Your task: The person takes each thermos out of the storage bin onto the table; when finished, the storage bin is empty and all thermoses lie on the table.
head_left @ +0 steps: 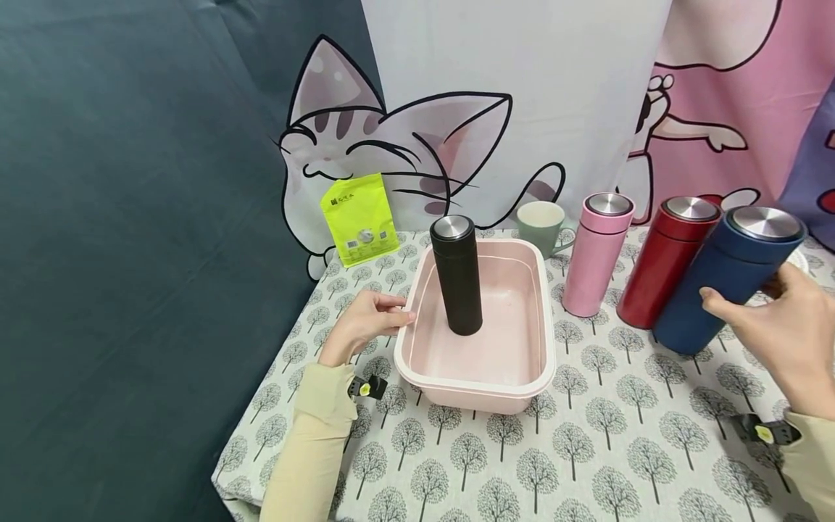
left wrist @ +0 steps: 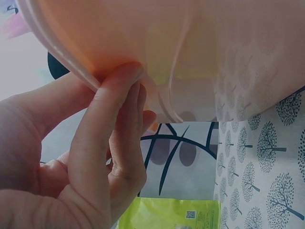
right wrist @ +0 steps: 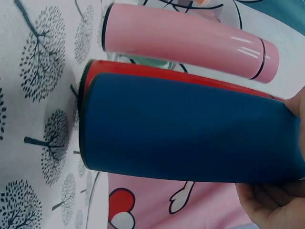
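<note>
My left hand pinches the left rim of a pale pink plastic basin, thumb on one side of the wall and fingers on the other in the left wrist view. A black thermos with a silver lid stands inside the basin. At the right, my right hand grips a blue thermos around its upper body, thumb across the front. The blue thermos overlaps a red thermos just left of it in the head view. A pink thermos stands upright left of the red one.
Behind the basin's right corner is a green mug. A bright yellow-green packet stands at the back left. A white round item is partly hidden behind the right hand. Tree-patterned cloth covers the table; printed curtains hang behind.
</note>
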A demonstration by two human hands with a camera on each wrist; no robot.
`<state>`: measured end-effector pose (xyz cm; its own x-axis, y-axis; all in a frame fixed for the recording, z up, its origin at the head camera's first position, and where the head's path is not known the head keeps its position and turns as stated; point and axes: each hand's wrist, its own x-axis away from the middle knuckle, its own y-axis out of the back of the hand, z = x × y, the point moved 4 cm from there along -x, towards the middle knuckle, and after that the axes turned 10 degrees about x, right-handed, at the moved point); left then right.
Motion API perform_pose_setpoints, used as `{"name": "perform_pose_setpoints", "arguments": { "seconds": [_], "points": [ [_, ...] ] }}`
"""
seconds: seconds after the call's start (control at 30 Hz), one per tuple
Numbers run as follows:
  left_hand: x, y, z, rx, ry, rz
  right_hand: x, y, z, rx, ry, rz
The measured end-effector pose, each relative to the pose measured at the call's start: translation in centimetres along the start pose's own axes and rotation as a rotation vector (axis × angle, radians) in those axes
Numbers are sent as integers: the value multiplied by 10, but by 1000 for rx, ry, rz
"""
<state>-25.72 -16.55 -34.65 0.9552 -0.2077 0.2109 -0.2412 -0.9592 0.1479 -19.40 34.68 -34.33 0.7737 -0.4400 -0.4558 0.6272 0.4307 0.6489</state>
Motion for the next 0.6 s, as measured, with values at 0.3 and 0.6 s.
{"name": "perform_pose_setpoints", "arguments": {
  "seconds": [0.3, 0.6],
  "points": [
    [-1, 0, 0, -3, -14, 1, -9, -2, -11, -60, 14, -48],
    [-1, 1, 0, -2, -19, 6, -20, -4, -22, -79, -6, -64]
  ]
}}
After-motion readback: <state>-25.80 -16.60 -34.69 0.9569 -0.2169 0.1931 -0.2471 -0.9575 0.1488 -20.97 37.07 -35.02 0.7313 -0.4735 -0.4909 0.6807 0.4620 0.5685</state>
